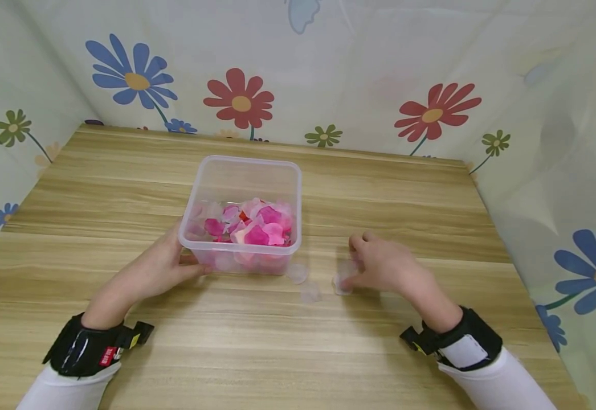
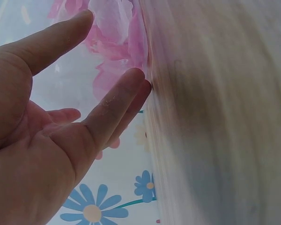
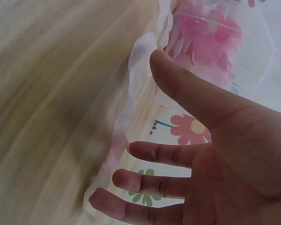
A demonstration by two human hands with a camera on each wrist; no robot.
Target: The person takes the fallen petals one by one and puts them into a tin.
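A clear plastic box [image 1: 240,249] holds many pink, magenta and white artificial petals [image 1: 257,233]. My left hand [image 1: 160,259] rests against the box's left front corner, its fingers extended along the wall; in the left wrist view, pink petals show through the plastic beyond the fingers [image 2: 110,110]. To the right of the box, my right hand [image 1: 387,265] is low over the table with fingers spread. Its fingertips touch pale petals [image 1: 342,285] lying on the wood. The right wrist view shows a row of whitish petals [image 3: 143,51] along the thumb and fingertips.
Two pale translucent petals [image 1: 297,273] lie on the wooden table [image 1: 236,353] between the box and my right hand. A flower-printed cloth [image 1: 349,74] hangs behind the table and along both sides. Each wrist wears a black strap [image 1: 90,347].
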